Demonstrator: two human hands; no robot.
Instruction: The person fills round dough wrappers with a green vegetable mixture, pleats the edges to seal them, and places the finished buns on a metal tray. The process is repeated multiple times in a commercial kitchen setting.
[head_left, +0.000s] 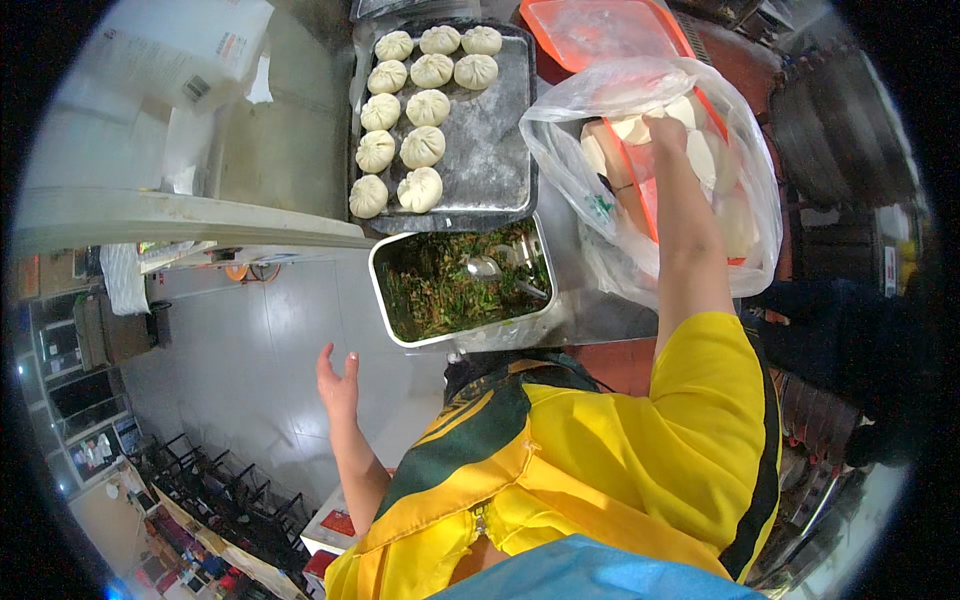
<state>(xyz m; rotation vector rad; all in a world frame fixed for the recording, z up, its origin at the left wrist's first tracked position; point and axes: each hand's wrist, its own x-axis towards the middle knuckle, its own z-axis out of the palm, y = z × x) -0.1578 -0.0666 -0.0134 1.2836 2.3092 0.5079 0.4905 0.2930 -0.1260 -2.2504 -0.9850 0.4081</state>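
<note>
My right hand (666, 133) reaches into a clear plastic bag (555, 142), where flat dough wrappers (701, 157) lie in an orange-red tray (630, 176). Its fingertips are at the wrappers near the back; whether they grip one cannot be made out. To the left of the filling container, my left hand (339, 382) hangs in the air, fingers apart, holding nothing. A dark metal tray (487, 165) bears several pleated buns (422, 146) on its left and back parts. Before my body, a white-rimmed container (386, 300) holds chopped green filling (442, 289) with a metal spoon (484, 268) in it.
Another orange-red tray (609, 30), dusted with flour, stands behind the bag. A pale ledge (187, 217) runs towards the dark tray from the left. White plastic packaging (180, 52) lies at the back left. On the right, part of a person in dark clothes (840, 345) shows.
</note>
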